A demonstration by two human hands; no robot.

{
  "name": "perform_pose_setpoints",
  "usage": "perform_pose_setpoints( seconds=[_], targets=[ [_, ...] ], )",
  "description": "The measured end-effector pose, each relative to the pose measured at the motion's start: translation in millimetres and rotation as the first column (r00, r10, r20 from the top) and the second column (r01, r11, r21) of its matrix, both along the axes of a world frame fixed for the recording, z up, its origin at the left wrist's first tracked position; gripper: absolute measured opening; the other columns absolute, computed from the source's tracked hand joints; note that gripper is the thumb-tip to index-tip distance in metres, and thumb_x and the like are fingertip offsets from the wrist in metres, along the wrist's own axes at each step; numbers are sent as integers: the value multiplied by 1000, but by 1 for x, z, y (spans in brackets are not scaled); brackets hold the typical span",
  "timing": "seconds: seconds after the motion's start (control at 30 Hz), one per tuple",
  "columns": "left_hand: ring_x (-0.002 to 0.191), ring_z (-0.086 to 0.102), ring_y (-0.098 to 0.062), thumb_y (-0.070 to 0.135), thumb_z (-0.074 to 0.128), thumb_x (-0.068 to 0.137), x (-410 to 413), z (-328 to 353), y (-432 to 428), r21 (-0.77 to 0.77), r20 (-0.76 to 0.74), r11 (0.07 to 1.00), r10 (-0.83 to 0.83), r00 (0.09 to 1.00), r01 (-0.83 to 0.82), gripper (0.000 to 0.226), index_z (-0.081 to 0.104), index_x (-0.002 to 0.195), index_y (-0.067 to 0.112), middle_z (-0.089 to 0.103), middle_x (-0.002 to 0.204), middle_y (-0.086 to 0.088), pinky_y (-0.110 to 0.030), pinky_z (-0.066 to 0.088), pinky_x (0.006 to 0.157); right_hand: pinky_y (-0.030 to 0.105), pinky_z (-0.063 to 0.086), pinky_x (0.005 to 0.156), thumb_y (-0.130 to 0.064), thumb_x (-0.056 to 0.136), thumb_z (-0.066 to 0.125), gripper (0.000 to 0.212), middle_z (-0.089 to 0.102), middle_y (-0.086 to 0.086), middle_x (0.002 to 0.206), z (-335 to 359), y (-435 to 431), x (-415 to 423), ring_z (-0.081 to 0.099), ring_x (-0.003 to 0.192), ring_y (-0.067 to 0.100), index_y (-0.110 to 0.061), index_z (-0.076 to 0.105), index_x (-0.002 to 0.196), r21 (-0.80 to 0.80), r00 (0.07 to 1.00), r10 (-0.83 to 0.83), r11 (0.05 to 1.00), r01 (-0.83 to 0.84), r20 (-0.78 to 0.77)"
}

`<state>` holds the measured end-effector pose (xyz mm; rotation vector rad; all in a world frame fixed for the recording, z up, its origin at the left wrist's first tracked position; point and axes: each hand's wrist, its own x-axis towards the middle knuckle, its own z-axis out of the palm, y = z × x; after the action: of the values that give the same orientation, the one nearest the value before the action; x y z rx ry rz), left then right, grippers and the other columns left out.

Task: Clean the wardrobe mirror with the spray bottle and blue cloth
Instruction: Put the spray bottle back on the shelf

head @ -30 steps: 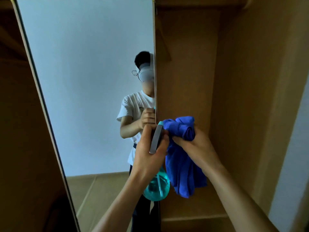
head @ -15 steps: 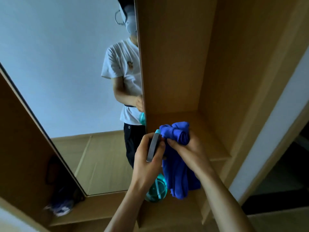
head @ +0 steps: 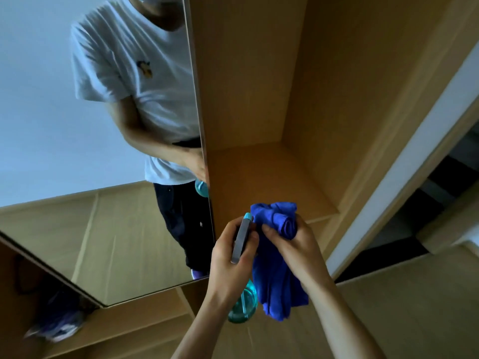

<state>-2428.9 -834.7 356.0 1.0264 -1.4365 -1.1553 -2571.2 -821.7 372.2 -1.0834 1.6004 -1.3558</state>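
Head view, looking down: my left hand [head: 228, 260] grips the spray bottle [head: 241, 242] by its grey top, nozzle touching the blue cloth [head: 277, 286]. My right hand [head: 293, 252] clutches that cloth bunched, tail hanging. Both are near me, just right of the mirror [head: 77, 151], before the wardrobe shelf [head: 259, 172].

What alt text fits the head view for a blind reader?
The left hand grips a teal spray bottle while the right hand holds a bunched blue cloth close to its nozzle, in front of a wardrobe mirror.
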Motion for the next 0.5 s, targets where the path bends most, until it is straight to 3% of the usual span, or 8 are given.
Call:
perform_pose_setpoints(
  seconds=[0.23, 0.37, 0.5],
  targets=[
    [90, 67, -19, 16, 63, 102, -21, 1, -17, -11, -4, 998, -64, 998, 64, 17, 64, 116, 25, 69, 99, 4, -46, 58, 79, 30, 54, 80, -36, 84, 77, 31, 73, -9, 99, 3, -18, -20, 69, 92, 6, -32, 64, 112, 19, 993, -107, 994, 106, 59],
    [97, 67, -18, 27, 61, 99, -42, 7, -32, -22, 8, 997, -68, 998, 69, 23, 63, 121, 25, 69, 105, 7, -42, 60, 82, 37, 56, 85, -44, 80, 79, 37, 72, -8, 103, 13, -39, -37, 70, 95, 10, -33, 63, 112, 7, 994, -78, 997, 78, 73],
    [104, 66, -19, 41, 59, 93, -72, 7, -53, -74, 51, 997, 3, 999, 1, 31, 62, 123, 32, 66, 114, 5, -50, 58, 85, 36, 58, 83, -38, 81, 80, 38, 74, -3, 100, 26, -68, -61, 71, 91, 14, -23, 65, 112, 17, 991, -28, 1000, 26, 127]
  ],
)
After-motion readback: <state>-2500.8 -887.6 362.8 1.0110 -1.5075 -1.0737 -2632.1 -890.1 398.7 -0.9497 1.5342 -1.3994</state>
